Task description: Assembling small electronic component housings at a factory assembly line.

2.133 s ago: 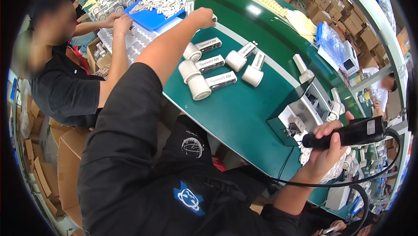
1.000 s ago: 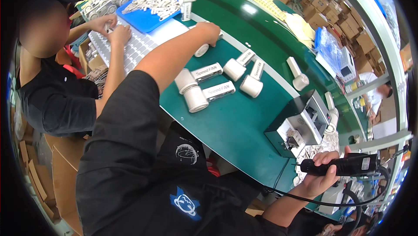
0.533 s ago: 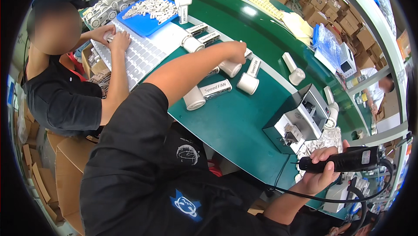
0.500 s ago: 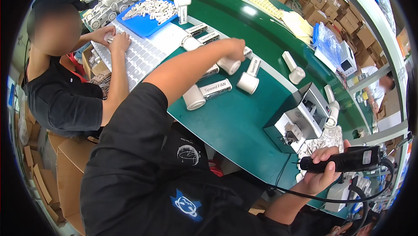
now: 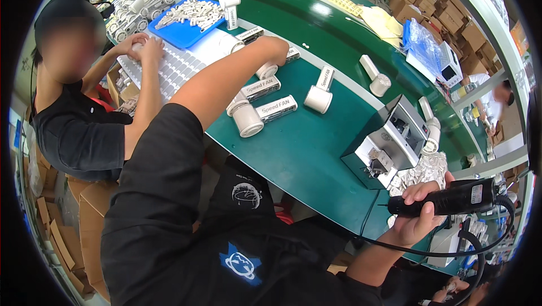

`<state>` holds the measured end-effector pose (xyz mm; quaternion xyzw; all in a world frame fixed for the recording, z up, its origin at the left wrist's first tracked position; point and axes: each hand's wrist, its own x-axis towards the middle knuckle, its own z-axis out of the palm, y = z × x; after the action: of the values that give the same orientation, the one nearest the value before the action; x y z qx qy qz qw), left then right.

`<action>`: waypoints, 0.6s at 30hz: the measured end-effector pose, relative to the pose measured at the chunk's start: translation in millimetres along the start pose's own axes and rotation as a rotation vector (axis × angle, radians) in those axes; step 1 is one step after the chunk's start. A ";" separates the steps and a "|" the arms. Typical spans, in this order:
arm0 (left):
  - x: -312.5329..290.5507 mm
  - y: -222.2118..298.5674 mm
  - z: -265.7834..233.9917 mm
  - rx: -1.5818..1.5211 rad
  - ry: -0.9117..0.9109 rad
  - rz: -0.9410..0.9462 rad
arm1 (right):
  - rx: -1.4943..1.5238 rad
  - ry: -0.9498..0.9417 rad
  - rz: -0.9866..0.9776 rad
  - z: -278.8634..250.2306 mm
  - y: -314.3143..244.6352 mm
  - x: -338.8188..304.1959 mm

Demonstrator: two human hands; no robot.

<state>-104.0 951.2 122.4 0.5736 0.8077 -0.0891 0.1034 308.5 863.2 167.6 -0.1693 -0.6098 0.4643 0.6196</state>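
Observation:
My left hand reaches across the green bench, closed over a white handheld fan. The fan's round head shows below the hand and its handle end beyond it; my fingertips are hidden. Several similar fans lie in a row beside it, among them a near fan and a far one. A separate fan rests to the right of the hand. At the lower right, my right hand is wrapped round a black corded electric screwdriver, its thin bit pointing left.
A grey-and-black boxy machine stands on the bench, left of a heap of small silvery parts. Farther back lies another fan. A co-worker at left handles small parts over a white tray, near a blue tray.
My left hand has moved left and slightly away, carrying the fan toward the row. My right hand keeps the screwdriver in nearly the same place.

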 end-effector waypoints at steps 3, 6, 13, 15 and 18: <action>-5.7 6.4 2.0 0.086 0.122 0.012 | 0.009 0.000 0.001 -2.2 1.6 0.0; -9.4 37.6 1.9 -0.102 0.202 0.122 | 0.004 -0.001 0.002 -0.5 0.3 1.1; -4.0 123.4 25.7 -0.348 0.078 0.162 | 0.010 0.015 0.010 3.4 2.0 -2.6; 8.2 114.9 12.8 -0.326 -0.004 0.216 | 0.008 0.009 0.008 -0.1 -0.5 -4.9; 26.8 85.1 8.1 -0.302 -0.088 0.234 | 0.008 0.009 0.006 -4.8 -3.3 -7.6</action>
<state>-31.7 1001.1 105.2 0.6370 0.7345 0.0208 0.2329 315.5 857.3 164.7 -0.1705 -0.6047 0.4680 0.6215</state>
